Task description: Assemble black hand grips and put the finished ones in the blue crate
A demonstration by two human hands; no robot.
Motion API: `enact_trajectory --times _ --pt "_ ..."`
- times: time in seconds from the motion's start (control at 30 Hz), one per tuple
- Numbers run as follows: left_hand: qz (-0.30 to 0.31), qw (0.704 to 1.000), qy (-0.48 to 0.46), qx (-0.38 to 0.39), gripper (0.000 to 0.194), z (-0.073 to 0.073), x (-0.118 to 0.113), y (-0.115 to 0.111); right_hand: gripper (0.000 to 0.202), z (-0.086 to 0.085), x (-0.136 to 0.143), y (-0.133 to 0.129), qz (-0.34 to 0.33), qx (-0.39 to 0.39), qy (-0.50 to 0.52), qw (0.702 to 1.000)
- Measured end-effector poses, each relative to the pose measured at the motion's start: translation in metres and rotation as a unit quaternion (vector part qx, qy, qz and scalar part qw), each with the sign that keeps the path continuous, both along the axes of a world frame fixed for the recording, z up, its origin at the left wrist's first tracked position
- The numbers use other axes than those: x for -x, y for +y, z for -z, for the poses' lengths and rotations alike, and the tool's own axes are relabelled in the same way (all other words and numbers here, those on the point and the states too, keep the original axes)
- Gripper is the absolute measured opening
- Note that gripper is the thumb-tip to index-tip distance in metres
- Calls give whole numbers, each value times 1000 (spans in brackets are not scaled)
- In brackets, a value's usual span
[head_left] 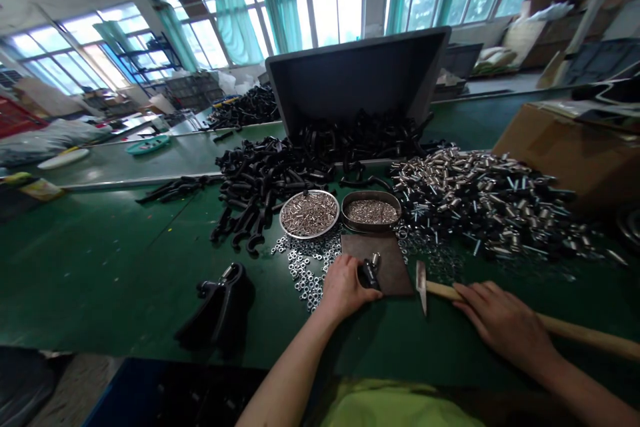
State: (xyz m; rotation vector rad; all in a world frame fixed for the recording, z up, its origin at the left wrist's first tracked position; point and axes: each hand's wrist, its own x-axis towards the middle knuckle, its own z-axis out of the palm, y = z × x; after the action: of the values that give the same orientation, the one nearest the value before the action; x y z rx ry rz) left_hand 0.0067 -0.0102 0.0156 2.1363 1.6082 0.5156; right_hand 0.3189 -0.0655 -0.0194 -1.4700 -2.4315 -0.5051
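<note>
My left hand [344, 288] is closed around a small black part [371, 275] with a shiny metal cylinder at its top. It holds this part on a flat dark metal plate [399, 268]. My right hand [507, 321] is wrapped over the wooden handle of a hammer [441, 291], whose steel head lies just right of the plate. Loose nuts [306, 277] are scattered beside my left hand. Behind the plate stand a round dish [309, 213] of small metal pins and an oval tin [371, 211] of tiny metal pieces.
A tilted grey bin [357, 87] spills black curved parts [265, 177] onto the green table [115, 267]. To the right are a heap of metal-ended parts [490, 197] and a cardboard box [565, 147]. A black lever-like assembly [220, 307] stands front left.
</note>
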Motion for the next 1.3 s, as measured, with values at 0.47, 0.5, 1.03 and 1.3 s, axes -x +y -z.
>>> enact_trajectory --times 0.47,0.5,1.03,1.3 --pt "-4 999 -8 -36 60 -9 7 -9 14 -46 124 121 -202 277 113 932" --pt "-17 999 -17 -46 59 -10 6 -11 15 -48 122 119 -182 298 151 925" --pt "-49 990 -133 -17 70 -8 1 -13 22 -60 152 87 -62 377 553 741" --pt "-107 972 -207 31 55 -12 1 -9 31 -55 171 88 -29 399 587 704"
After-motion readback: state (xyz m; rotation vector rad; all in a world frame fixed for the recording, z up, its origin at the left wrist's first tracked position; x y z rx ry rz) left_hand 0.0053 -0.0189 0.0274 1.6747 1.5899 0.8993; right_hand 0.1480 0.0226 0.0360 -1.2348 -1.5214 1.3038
